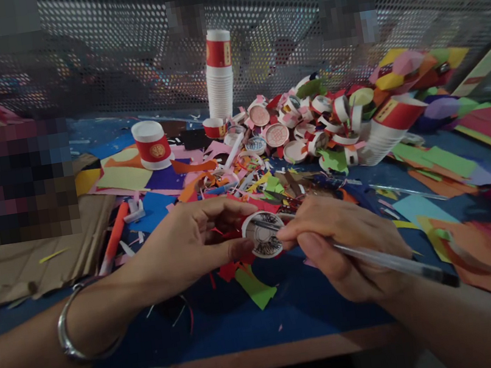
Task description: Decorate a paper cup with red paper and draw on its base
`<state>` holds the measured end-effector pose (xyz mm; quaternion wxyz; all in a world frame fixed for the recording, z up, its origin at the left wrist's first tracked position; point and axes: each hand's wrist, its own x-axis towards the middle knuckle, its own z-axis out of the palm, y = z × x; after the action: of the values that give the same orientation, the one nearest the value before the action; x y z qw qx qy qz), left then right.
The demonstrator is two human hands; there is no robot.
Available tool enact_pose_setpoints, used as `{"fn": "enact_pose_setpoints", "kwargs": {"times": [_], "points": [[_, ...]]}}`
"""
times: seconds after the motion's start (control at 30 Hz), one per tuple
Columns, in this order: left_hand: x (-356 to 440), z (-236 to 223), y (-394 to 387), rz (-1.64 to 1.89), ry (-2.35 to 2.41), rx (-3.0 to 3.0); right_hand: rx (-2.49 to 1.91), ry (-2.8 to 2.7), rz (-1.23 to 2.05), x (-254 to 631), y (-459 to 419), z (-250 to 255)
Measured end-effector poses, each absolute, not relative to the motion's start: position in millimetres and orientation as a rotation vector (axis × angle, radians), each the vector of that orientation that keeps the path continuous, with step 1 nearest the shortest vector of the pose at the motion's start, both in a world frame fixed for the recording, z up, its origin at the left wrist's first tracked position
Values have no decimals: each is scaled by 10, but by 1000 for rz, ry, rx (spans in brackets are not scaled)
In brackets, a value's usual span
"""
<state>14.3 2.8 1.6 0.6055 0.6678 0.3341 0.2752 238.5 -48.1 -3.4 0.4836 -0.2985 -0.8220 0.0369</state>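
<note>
Between thumb and fingers, my left hand [207,236] grips the edge of a cut-off paper cup bottom [264,244], a small white disc with a low rim. Dark pen lines cover much of its face, with a ring drawn near the middle. A clear-barrelled pen [386,258] sits in the writing grip of my right hand [351,242], its tip at the disc's face. Just beneath the disc lie red paper scraps and a green paper strip [257,287] on the blue table.
Paper scraps and several cut cup bottoms [277,135] heap behind my hands. A tall cup stack [219,77], a leaning stack [387,129] and a red-white cup [151,146] stand around them. Coloured paper [490,246] lies right, cardboard [53,256] left. A perforated metal screen [116,62] closes the back.
</note>
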Motion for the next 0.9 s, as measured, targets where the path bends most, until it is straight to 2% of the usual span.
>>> {"fn": "enact_pose_setpoints", "kwargs": {"times": [0.5,0.9], "points": [[90,51,135,678,859,1582,-678,-2003,126,2378,-475,-15],[35,40,198,575,822,1641,-716,-2028,73,2383,-506,-55]]}}
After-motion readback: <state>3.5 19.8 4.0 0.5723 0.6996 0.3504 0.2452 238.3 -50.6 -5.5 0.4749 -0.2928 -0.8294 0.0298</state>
